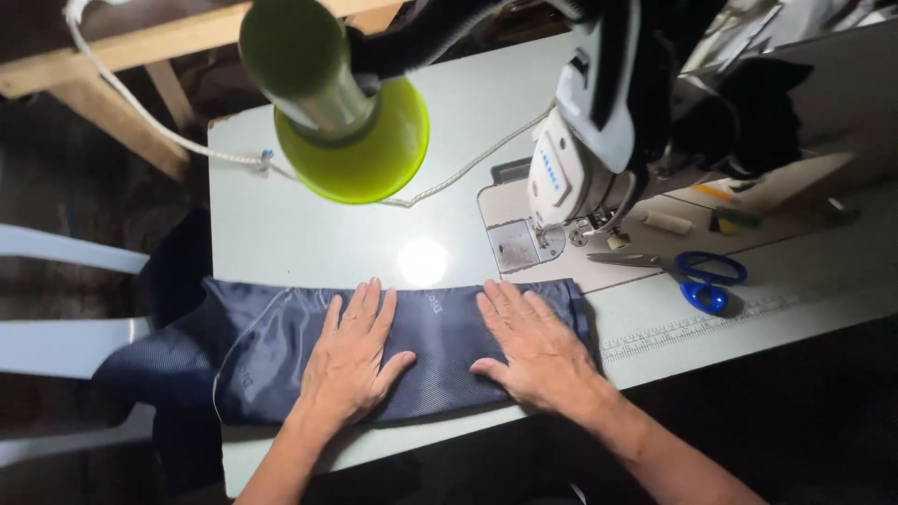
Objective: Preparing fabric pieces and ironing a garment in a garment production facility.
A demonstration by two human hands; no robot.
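Note:
A dark navy fabric piece (440,327) lies flat along the near edge of a white sewing table (281,224). My left hand (354,355) rests palm down on its middle, fingers spread. My right hand (533,346) presses flat on the fabric's right part, close to its right edge. Neither hand grips anything. The fabric's left end hangs off the table's left side.
A white sewing machine (580,159) stands just beyond my right hand, its needle plate (517,246) nearby. Blue-handled scissors (697,276) lie to the right. A yellow-green lamp (346,103) hangs over the table with a white cord (178,140). A white plastic chair (56,337) stands at left.

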